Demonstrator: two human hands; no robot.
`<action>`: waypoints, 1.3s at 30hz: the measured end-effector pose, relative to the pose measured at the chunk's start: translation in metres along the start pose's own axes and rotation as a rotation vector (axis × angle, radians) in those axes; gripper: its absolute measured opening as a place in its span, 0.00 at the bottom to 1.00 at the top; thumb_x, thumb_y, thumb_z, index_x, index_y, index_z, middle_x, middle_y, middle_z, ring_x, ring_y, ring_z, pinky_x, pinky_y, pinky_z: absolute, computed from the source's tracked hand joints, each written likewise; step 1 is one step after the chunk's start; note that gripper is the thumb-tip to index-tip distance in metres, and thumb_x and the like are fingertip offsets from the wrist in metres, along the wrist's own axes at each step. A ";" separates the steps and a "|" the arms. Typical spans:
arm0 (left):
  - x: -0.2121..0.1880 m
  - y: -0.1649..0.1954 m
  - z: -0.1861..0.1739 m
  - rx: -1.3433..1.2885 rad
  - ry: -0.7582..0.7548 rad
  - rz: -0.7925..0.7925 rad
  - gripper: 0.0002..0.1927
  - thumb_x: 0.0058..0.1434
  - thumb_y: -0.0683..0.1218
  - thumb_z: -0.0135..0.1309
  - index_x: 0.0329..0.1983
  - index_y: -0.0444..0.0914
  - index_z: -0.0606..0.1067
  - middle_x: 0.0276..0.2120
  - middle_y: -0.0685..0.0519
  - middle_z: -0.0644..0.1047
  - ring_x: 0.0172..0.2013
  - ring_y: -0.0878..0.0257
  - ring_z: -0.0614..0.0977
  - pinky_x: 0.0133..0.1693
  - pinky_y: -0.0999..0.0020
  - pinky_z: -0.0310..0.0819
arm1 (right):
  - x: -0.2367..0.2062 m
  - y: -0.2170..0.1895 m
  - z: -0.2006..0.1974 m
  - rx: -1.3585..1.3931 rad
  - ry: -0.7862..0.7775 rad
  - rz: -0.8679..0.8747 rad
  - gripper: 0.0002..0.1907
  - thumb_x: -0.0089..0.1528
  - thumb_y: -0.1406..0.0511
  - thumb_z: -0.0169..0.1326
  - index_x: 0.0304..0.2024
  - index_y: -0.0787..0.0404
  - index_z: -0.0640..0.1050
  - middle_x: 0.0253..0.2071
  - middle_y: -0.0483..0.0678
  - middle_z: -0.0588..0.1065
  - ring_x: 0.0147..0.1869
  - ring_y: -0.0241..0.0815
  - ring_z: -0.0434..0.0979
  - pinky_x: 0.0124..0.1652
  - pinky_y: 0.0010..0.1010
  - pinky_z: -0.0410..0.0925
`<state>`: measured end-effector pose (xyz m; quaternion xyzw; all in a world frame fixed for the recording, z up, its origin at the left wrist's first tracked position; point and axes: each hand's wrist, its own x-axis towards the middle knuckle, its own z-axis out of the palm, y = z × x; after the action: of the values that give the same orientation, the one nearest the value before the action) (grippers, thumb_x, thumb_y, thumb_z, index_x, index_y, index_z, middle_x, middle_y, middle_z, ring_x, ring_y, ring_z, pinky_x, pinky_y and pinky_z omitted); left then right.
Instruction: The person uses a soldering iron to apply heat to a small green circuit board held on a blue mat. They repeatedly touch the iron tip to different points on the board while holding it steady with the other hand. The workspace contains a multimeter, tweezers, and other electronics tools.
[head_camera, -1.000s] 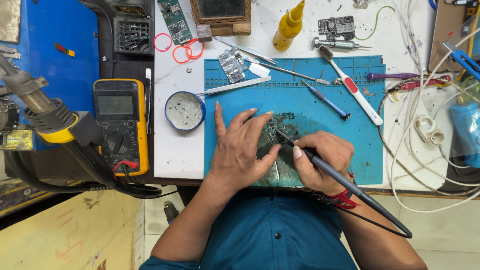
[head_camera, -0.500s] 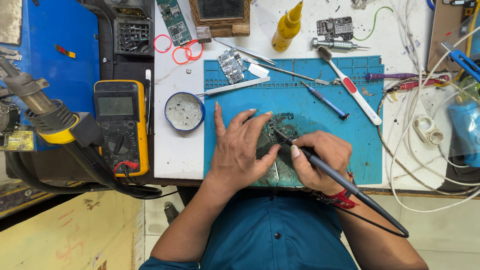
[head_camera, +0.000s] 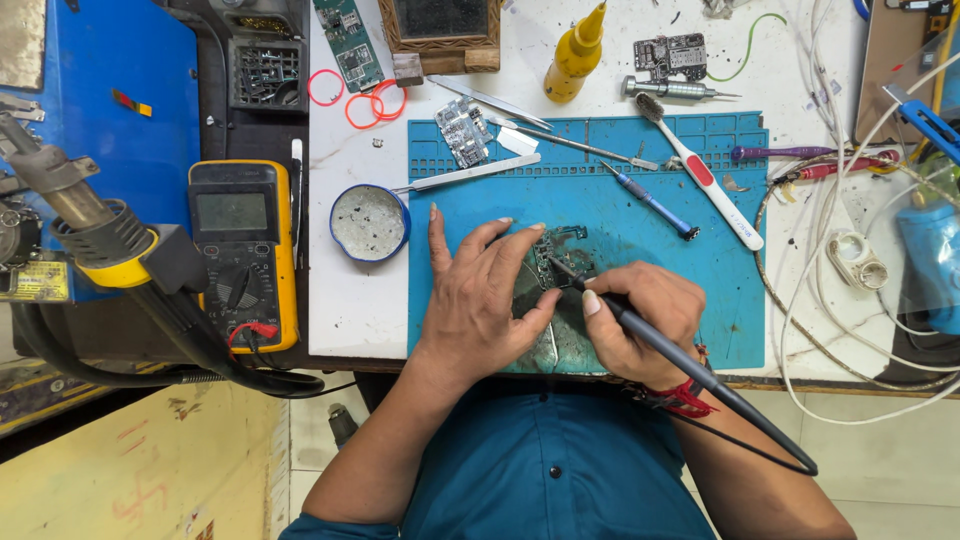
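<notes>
Both hands work close together near the front of a blue work mat (head_camera: 640, 160). Left hand (head_camera: 480, 300) lies flat with fingers spread, pressing down on a small circuit board (head_camera: 560, 262) to hold it, its thumb reaching toward the other hand. Right hand (head_camera: 645, 320) is closed around a dark soldering iron (head_camera: 640, 335), held like a pen, with the tip touching the board just beside the left fingertips. The iron's black cord trails off past the right wrist, which wears a red thread band (head_camera: 685, 398).

Farther up the mat lie a blue-handled screwdriver (head_camera: 650, 200), a white and red brush (head_camera: 700, 175), a flat metal pry tool (head_camera: 470, 175) and another small circuit board (head_camera: 462, 130). Just left of the mat sits a round blue tin (head_camera: 368, 222) of grey paste. Beyond it stands a yellow multimeter (head_camera: 243, 255), with a hot-air gun (head_camera: 90, 230) on a yellow collar at the far left. A yellow squeeze bottle (head_camera: 578, 50) stands at the back of the white table (head_camera: 350, 290), and white cables (head_camera: 830, 300) loop on the right side.
</notes>
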<state>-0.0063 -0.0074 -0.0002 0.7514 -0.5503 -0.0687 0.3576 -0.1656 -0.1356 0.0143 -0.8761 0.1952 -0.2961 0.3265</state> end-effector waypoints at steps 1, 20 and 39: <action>0.000 0.000 0.000 0.001 0.000 -0.001 0.35 0.54 0.53 0.67 0.62 0.38 0.69 0.51 0.50 0.78 0.58 0.52 0.77 0.71 0.29 0.31 | 0.000 0.000 0.000 -0.003 0.002 0.007 0.04 0.58 0.69 0.59 0.34 0.64 0.79 0.27 0.50 0.76 0.26 0.44 0.75 0.30 0.31 0.65; 0.000 0.000 0.000 0.001 0.002 0.001 0.35 0.55 0.53 0.67 0.63 0.38 0.69 0.51 0.51 0.79 0.58 0.52 0.77 0.71 0.29 0.31 | 0.001 -0.002 0.001 -0.014 0.006 0.023 0.04 0.58 0.69 0.59 0.35 0.63 0.79 0.27 0.50 0.76 0.26 0.44 0.74 0.29 0.31 0.64; 0.000 -0.001 0.000 -0.009 0.004 -0.002 0.35 0.54 0.53 0.67 0.63 0.38 0.69 0.50 0.50 0.79 0.58 0.52 0.77 0.71 0.29 0.31 | 0.002 -0.003 0.001 -0.015 0.001 0.006 0.04 0.58 0.69 0.60 0.36 0.63 0.79 0.27 0.50 0.76 0.27 0.44 0.75 0.30 0.32 0.66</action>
<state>-0.0057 -0.0074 -0.0004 0.7505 -0.5484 -0.0700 0.3620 -0.1634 -0.1345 0.0164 -0.8777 0.2003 -0.2940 0.3210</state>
